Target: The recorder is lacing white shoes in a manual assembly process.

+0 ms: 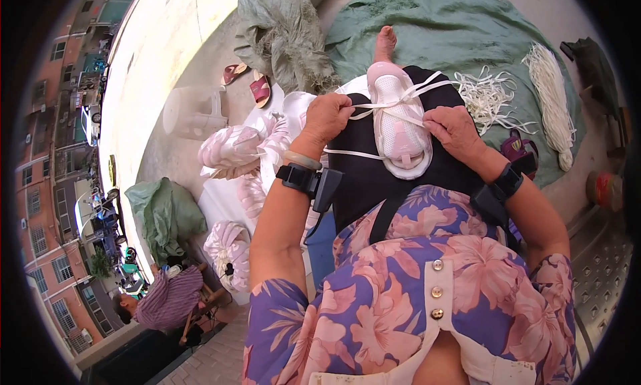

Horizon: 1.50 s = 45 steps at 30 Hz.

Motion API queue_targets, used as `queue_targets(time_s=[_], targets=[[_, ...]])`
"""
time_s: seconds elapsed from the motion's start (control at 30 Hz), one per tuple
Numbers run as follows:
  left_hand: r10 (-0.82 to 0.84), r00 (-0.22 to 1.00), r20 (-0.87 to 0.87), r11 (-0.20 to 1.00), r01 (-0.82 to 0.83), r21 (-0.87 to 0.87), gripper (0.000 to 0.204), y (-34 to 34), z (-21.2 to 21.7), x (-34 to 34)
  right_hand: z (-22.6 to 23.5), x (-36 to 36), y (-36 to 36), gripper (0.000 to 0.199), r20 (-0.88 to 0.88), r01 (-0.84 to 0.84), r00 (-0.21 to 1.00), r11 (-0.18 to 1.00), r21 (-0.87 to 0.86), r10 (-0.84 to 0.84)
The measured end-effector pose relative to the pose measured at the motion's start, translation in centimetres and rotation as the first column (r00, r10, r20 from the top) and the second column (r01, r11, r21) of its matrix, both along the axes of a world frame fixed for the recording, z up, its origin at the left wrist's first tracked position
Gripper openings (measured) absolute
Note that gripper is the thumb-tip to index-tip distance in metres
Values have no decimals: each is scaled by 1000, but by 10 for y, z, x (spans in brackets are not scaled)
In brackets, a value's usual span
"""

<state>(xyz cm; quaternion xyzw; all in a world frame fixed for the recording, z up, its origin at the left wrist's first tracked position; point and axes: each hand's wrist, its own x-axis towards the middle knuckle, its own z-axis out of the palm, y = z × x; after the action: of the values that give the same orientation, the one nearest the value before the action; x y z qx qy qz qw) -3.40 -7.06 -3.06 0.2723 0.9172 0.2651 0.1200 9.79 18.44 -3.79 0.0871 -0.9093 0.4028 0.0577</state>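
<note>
A pink and white sneaker [398,121] lies on my lap over black cloth, its heel toward me. White shoelaces [390,106] cross above its upper, and loose lengths stretch out to both sides. At the sneaker's left, my left hand [328,115] is closed with the lace pinched between thumb and fingers. Just right of the sneaker, my right hand [454,127] also pinches a lace, fingers curled. Beyond my right hand, a loose pile of white laces [487,99] rests on green sheeting.
Bundled pink and white shoe pieces [234,148] lie at my left. A thick hank of white laces [551,104] is at far right on the green sheet [441,24]. Maroon sandals [260,88], a clear plastic stool [193,111] and a green sack [165,211] stand left; another person [170,298] sits lower left.
</note>
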Motion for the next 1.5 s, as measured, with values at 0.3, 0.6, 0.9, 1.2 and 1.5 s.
queue_targets(time_s=[0.3,0.6,0.9,1.2,1.5], targets=[[111,921,372,928,-230,293,12,-9,-6,2,7,1,-3,16,355,19,925,920,-392,133],[-164,523,836,681,-553,480,31,16,15,8,25,5,-4,11,286,-88,944,962,-259,164],[72,610,789,844,-458,278,52,31,3,2,69,43,23,11,342,-112,924,977,-183,170],[156,901,405,905,-295,307,59,46,-32,16,28,122,106,12,773,101,596,934,-341,218],[356,901,249,803,-431,412,33,43,-18,33,35,32,41,22,300,63,953,996,-66,-40]])
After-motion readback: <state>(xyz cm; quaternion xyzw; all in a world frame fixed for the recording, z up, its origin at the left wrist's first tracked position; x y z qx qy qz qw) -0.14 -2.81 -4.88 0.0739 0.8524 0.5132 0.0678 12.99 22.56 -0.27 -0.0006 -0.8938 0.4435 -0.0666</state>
